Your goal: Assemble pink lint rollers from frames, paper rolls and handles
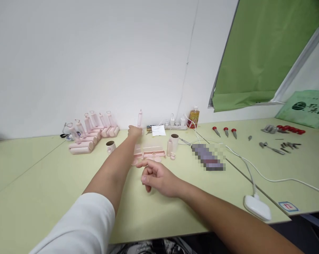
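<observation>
My left hand (pixel 135 131) reaches far forward to the wall side of the table, its fingers closed at the foot of a slim pink tube (pixel 140 118) with a narrow top. The tube stands upright; the fingertips are partly hidden. Nearer to me, my right hand (pixel 159 178) hovers palm inward with a stretched forefinger and loosely curled other fingers, nothing visible in it. Just beyond it lies a pink open case (pixel 154 154) with a clear lid. Right of the case are a small pink bottle (pixel 169 147), a pink ring-shaped part (pixel 172 156) and a cardboard tube (pixel 174 141).
Pink cylinders (pixel 81 147) and upright heart-topped pink tubes (pixel 88 122) crowd the left back. Another cardboard tube (pixel 110 146) stands beside my left forearm. A power strip (pixel 176 127), drink bottle (pixel 194 116), blurred-out phone-like object (pixel 208 158), white charger (pixel 257 207) and red-handled tools (pixel 226 132) are rightward.
</observation>
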A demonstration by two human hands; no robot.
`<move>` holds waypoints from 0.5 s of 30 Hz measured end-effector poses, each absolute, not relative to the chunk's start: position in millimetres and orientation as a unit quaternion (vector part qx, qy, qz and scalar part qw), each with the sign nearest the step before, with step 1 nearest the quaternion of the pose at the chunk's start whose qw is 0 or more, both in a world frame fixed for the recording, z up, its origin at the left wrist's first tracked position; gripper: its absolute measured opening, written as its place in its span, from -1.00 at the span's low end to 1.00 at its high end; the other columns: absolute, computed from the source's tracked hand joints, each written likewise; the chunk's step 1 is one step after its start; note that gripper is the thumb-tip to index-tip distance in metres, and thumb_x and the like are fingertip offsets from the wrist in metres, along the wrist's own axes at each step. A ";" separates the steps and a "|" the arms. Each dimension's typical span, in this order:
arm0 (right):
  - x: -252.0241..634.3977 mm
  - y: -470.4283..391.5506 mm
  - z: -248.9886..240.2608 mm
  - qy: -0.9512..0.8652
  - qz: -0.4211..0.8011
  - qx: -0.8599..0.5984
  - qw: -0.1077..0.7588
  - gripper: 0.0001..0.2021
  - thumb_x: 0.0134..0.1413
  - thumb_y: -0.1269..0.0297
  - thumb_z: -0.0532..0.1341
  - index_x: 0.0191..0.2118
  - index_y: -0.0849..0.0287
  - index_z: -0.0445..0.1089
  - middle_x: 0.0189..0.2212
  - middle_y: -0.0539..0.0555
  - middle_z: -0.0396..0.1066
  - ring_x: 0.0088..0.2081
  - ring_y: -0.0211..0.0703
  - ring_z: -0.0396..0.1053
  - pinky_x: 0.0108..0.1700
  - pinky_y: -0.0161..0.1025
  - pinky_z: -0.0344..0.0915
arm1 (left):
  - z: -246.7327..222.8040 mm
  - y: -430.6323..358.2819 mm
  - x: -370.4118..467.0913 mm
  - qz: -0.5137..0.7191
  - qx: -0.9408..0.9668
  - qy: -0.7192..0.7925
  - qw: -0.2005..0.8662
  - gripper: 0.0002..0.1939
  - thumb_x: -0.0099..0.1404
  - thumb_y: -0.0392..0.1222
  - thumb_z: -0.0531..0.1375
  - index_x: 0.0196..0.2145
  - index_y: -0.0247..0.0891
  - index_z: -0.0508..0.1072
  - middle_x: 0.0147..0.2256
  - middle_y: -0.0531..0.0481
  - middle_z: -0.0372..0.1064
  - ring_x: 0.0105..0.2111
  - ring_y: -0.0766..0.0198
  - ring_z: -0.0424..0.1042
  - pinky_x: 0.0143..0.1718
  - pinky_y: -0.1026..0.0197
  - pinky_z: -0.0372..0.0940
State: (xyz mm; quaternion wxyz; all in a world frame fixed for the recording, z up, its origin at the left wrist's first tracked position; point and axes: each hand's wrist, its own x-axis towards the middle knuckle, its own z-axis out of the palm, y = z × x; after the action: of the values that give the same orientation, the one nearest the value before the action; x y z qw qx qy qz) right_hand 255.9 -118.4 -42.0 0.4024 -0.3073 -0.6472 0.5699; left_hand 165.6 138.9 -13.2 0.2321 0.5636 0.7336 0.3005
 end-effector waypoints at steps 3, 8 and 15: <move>253.2 -121.2 -46.7 -0.649 0.569 -0.321 0.391 -0.60 0.07 0.17 0.28 0.01 0.13 0.25 -0.46 -0.10 0.23 -0.49 -0.35 0.25 -0.39 -0.33 0.24 | -18.2 158.6 165.0 0.247 0.603 0.731 0.201 -0.32 0.03 -0.03 0.32 0.04 -0.33 0.22 0.03 -0.41 0.32 0.06 -0.17 0.31 -0.03 -0.05 0.23; 256.5 -129.9 -44.6 -0.676 0.545 -0.357 0.344 -0.59 0.10 0.18 0.26 0.05 0.11 0.25 -0.41 -0.07 0.27 -0.46 -0.35 0.20 -0.41 -0.36 0.17 | -29.3 186.9 171.2 0.164 0.661 0.713 0.169 -0.33 -0.05 -0.06 0.36 0.01 -0.33 0.31 -0.06 -0.38 0.38 -0.04 -0.15 0.39 -0.11 0.01 0.29; 257.3 -133.9 -37.9 -0.705 0.521 -0.368 0.311 -0.55 0.08 0.20 0.24 0.10 0.10 0.25 -0.41 -0.06 0.31 -0.45 -0.34 0.23 -0.40 -0.38 0.19 | -23.6 225.5 169.9 0.106 0.699 0.699 0.106 -0.41 -0.05 -0.11 0.36 -0.04 -0.25 0.36 -0.02 -0.35 0.29 0.00 -0.18 0.32 -0.10 -0.04 0.28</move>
State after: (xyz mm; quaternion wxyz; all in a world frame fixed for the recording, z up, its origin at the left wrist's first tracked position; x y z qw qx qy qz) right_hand 257.3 -133.9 -37.9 0.3110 -0.3676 -0.7047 0.5210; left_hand 169.9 225.5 -23.6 0.1055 0.6988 0.6995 0.1062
